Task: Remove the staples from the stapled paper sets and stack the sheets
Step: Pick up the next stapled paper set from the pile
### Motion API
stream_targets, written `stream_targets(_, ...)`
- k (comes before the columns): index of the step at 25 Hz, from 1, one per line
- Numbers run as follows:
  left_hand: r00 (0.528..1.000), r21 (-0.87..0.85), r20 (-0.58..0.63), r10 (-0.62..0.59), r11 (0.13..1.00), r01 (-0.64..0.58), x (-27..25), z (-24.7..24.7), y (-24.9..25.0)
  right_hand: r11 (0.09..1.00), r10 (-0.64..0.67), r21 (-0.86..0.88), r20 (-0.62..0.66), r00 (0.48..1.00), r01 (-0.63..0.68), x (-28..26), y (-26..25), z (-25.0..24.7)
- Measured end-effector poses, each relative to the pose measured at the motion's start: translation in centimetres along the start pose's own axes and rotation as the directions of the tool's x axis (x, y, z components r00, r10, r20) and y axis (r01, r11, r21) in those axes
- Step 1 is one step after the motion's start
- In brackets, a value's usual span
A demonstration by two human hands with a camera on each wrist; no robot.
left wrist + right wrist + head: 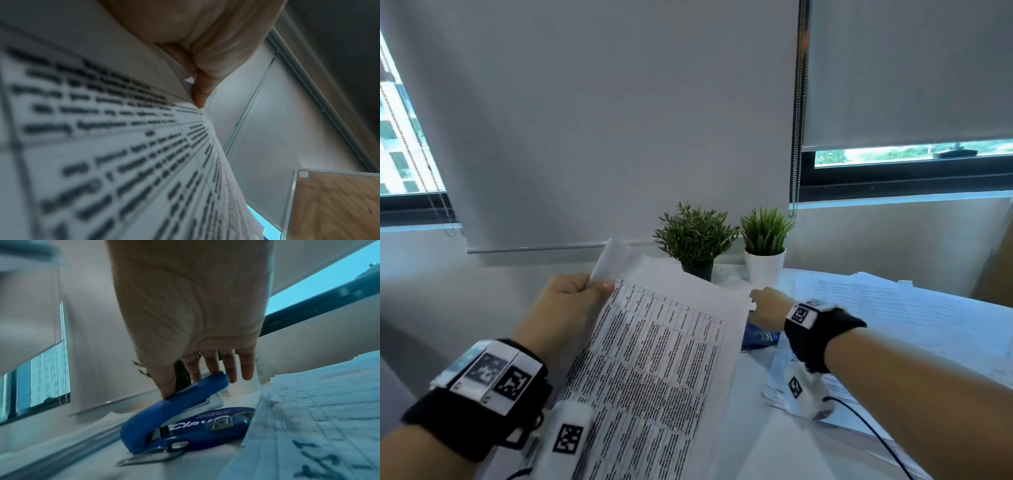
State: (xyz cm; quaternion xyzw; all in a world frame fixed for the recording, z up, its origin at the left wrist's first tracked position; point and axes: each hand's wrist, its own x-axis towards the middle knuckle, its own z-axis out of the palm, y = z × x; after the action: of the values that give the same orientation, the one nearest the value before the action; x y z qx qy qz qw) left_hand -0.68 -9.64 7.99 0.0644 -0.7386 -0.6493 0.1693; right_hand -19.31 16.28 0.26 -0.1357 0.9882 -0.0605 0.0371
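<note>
My left hand [575, 298] holds up a stapled paper set [654, 359] printed with a table, tilted over the desk. It pinches the set's top left corner between thumb and fingers, and the top sheet's corner curls back there. The left wrist view shows that thumb [198, 92] pressed on the paper set [123, 146]. My right hand [767, 308] reaches over a blue stapler [758, 337] lying on the desk. In the right wrist view the right hand's fingers [209, 365] are straight, and the thumb touches the top of the stapler [174, 415].
A loose pile of printed sheets [893, 308] covers the right side of the white desk [756, 438], close beside the stapler. Two potted plants [695, 236] [765, 236] stand at the back by the wall. A blue printed disc [230, 413] lies under the stapler.
</note>
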Motion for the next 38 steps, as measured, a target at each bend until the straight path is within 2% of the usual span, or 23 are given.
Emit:
stream_targets(5,0.998,-0.044,-0.029,-0.05,0.998,0.049,0.3,-1.2,-1.1,0.983,-0.153,-0.072,0.161,0.975,0.166,2.2,-1.2,2.1)
stream_targets(7,0.998,-0.064,-0.007,-0.064,0.996,0.063,0.1,-1.5,-1.5,0.972,-0.18,-0.119,0.174,0.968,0.202,2.5,-1.1,2.6)
stream_targets(9,0.997,-0.084,0.014,-0.081,0.993,0.082,-0.1,-1.8,-1.8,0.978,-0.181,-0.092,0.076,0.981,0.188,2.7,-0.9,2.4)
stream_targets(10,0.996,-0.089,0.022,-0.09,0.992,0.092,-0.2,-1.7,-1.9,0.991,-0.136,0.01,-0.033,0.99,0.136,2.4,-0.8,1.8)
stream_targets(11,0.995,-0.093,0.019,-0.097,0.991,0.099,-0.2,-1.9,-2.0,0.971,-0.082,0.21,-0.158,0.984,0.114,1.6,-1.2,0.6)
stream_targets(12,0.995,-0.098,0.017,-0.102,0.99,0.103,-0.2,-1.9,-2.1,0.873,0.013,0.472,-0.271,0.963,0.121,0.9,-1.5,-0.7)
stream_targets(13,0.995,-0.11,0.013,-0.102,0.989,0.103,-0.2,-2.0,-2.2,0.695,0.117,0.7,-0.333,0.936,0.162,0.2,-1.9,-2.2)
stream_targets(14,0.995,-0.117,0.011,-0.101,0.988,0.101,-0.3,-2.0,-2.3,0.486,0.227,0.847,-0.358,0.906,0.214,-0.5,-2.3,-3.9)
stream_targets(15,0.995,-0.119,0.013,-0.1,0.988,0.1,-0.3,-1.8,-2.3,0.298,0.336,0.912,-0.377,0.863,0.282,-1.5,-2.8,-5.9)
stream_targets(16,0.995,-0.117,0.008,-0.099,0.988,0.099,-0.4,-1.7,-2.3,0.182,0.433,0.907,-0.42,0.798,0.379,-2.2,-3.5,-7.6)
stream_targets(18,0.996,-0.114,-0.003,-0.091,0.989,0.09,-0.3,-1.2,-2.5,0.018,0.543,0.813,-0.497,0.677,0.582,-4.0,-5.3,-10.5)
stream_targets(20,0.997,-0.1,-0.002,-0.079,0.992,0.079,-0.3,-0.5,-2.6,-0.108,0.585,0.682,-0.545,0.601,0.723,-5.6,-7.7,-12.0)
stream_targets(22,0.998,-0.072,0.005,-0.057,0.996,0.057,-0.4,0.4,-2.5,-0.141,0.59,0.582,-0.6,0.54,0.801,-7.2,-10.4,-12.2)
stream_targets(26,0.999,0.047,-0.007,0.037,0.998,-0.036,-0.7,1.8,-2.0,-0.2,0.469,0.545,-0.676,0.568,0.814,-10.0,-15.5,-9.9)
stream_targets(29,0.989,0.129,-0.018,0.15,0.981,-0.146,-0.9,2.2,-1.8,-0.123,0.447,0.557,-0.708,0.547,0.821,-11.0,-17.3,-8.3)
stream_targets(34,0.96,0.19,0.01,0.28,0.942,-0.277,-1.8,2.6,-1.2,-0.059,0.447,0.564,-0.723,0.527,0.824,-10.8,-17.9,-8.3)
stream_targets(36,0.943,0.233,0.025,0.331,0.916,-0.327,-2.0,2.7,-0.9,-0.079,0.426,0.57,-0.723,0.544,0.818,-10.6,-18.0,-8.4)
stream_targets(38,0.928,0.253,0.034,0.371,0.895,-0.367,-1.9,2.8,-0.7,-0.131,0.39,0.605,-0.697,0.602,0.785,-10.3,-18.2,-8.4)
